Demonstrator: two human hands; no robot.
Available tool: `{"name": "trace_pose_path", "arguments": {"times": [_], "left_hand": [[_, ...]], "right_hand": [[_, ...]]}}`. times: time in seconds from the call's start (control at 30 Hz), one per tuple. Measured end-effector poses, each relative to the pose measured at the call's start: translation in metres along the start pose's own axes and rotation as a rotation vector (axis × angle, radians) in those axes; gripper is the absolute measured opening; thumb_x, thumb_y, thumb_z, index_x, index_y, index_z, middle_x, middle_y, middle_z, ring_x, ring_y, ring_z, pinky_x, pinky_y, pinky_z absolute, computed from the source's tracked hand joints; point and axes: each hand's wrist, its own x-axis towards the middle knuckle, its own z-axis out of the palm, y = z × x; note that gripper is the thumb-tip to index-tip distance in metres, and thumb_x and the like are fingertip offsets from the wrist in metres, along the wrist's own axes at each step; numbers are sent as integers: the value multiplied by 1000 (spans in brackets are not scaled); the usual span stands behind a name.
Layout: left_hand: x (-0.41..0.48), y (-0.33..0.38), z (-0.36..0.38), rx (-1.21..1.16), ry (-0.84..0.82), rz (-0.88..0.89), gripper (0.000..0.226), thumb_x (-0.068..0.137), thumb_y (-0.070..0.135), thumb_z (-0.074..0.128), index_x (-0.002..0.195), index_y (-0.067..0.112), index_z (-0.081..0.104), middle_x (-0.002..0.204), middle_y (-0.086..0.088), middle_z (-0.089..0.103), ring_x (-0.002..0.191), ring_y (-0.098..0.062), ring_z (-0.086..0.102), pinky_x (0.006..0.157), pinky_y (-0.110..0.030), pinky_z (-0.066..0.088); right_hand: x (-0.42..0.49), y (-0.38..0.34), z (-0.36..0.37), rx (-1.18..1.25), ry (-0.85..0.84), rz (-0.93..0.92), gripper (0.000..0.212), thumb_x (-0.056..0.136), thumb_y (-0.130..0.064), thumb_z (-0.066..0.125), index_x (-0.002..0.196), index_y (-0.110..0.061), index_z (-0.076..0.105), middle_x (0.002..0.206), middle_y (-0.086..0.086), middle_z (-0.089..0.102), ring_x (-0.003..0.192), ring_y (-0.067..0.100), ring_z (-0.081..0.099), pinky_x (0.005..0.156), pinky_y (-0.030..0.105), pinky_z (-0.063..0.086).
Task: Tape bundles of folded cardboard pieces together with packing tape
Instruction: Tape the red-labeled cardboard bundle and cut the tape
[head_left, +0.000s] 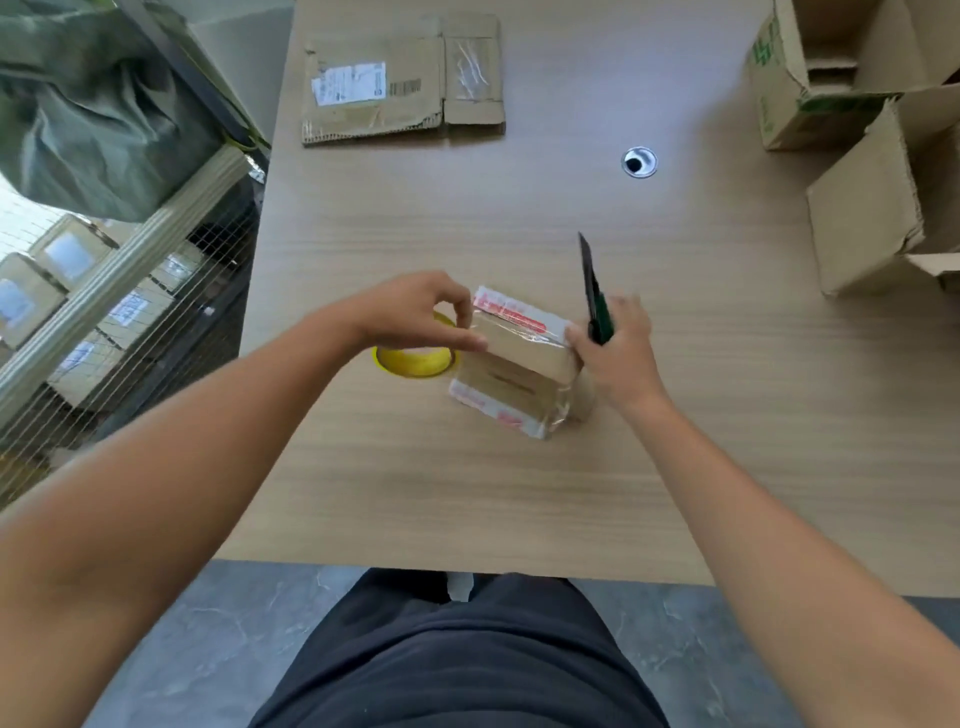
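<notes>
Both forearms bare, reaching forward and converging. Left hand (415, 312): palm down, fingers curled over the cardboard bundle's (519, 364) far left corner, thumb straight along its side. Right hand (618, 353): wrapped round a green-handled cutter (590, 283), blade pointing away, one fingertip touching the bundle's right edge.

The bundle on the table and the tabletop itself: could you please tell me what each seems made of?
Bundle: cardboard, by its matte brown faces; wrapped in clear glossy tape that glints and wrinkles. Tabletop: probably pale wood-grain laminate, smooth and matte, judging by its even, printed-looking streaks; veneer is possible.
</notes>
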Motion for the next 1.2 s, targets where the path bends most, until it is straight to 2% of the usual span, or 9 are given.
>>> {"name": "trace_pose_path", "arguments": {"times": [0.13,0.27,0.43,0.53,0.63,0.7,0.83,1.03,1.2], "left_hand": [[-29,-2,14,-47,12,-29,28,79,55,78,85,28,70,111,8,61,109,-11,59,102,-32,43],[-39,-4,-3,-2,67,34,15,83,44,77,84,34,67,138,11,54,122,-9,55,101,-26,38],[-14,8,-5,216,-120,37,7,74,44,55,80,41,57,160,16,33,132,-13,49,92,-28,33],[-7,7,10,194,-158,35,3,82,36,61,85,34,60,154,12,42,129,-16,50,88,-26,31],[-19,4,21,110,-109,20,13,74,44,52,83,38,59,139,8,55,113,-15,55,86,-27,35],[-30,8,31,44,-131,7,16,70,46,49,82,41,58,124,6,58,108,-18,56,93,-33,42],[-47,21,60,-157,-136,-33,13,70,39,53,79,42,63,117,6,57,111,-14,56,97,-32,44],[-62,41,75,-529,49,-191,23,67,29,49,75,34,70,118,12,55,106,-8,58,68,-17,52],[-78,63,59,-648,261,-68,29,69,21,46,76,38,69,111,8,55,108,-11,55,76,-28,53]], "right_hand": [[25,-22,-21,-186,-80,-57,25,88,-26,73,81,-10,55,96,6,43,99,29,48,82,32,36],[-9,-47,-45,75,-40,63,38,89,-38,70,75,-12,45,69,-1,44,64,17,42,62,36,36],[-91,-57,-19,236,-232,375,21,87,-36,66,86,-16,63,74,4,68,67,15,61,53,29,49],[-118,-50,6,249,-276,427,14,93,-33,65,85,-22,60,77,-10,65,78,10,61,65,31,47],[-111,-47,19,286,-188,376,16,95,-31,64,80,-33,56,65,-28,60,66,-8,57,66,26,43],[-106,-46,22,314,-138,350,1,94,-31,64,94,-31,62,79,-27,66,74,-8,61,70,27,49],[-84,-42,18,298,-118,283,28,95,-25,64,120,-36,62,114,-12,70,104,6,65,87,26,53],[-59,-45,-6,129,-124,189,8,96,-23,62,101,-30,62,91,-13,64,82,9,63,75,30,46],[-99,-66,-22,343,-180,82,11,88,-21,68,83,-20,58,70,1,55,64,14,55,60,29,46]]}}
